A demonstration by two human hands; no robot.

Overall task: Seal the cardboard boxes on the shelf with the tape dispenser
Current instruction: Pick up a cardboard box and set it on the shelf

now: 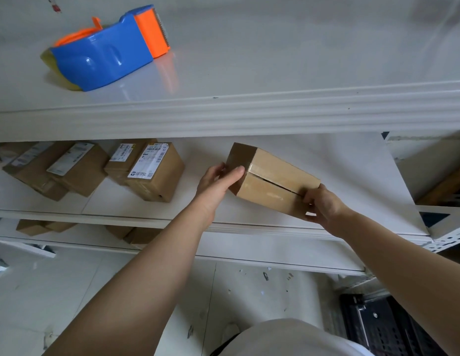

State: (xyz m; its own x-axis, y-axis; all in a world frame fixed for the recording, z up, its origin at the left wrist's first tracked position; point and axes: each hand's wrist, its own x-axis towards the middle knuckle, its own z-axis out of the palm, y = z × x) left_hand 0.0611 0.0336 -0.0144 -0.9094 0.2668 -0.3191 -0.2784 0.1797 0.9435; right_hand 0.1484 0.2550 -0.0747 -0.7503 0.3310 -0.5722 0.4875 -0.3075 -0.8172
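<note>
White shelf (pixel 339 155): left hand (pixel 218 181) and right hand (pixel 324 204) grip the ends of an unsealed box (pixel 275 176); next, probably, grab the tape dispenser (pixel 108 52) at ten o'clock.

Soft, even, fairly bright light falls throughout, with no hard shadows. The glossy top shelf (pixel 288 60) mirrors the tape dispenser (pixel 105 55) as a faint orange and blue smear. It also carries a pale sheen toward the upper right corner, which is blurred. The shelf below (pixel 198 155) sits in mild shade. Wide-angle distortion curves the shelf edges; the centre is sharp.
</note>
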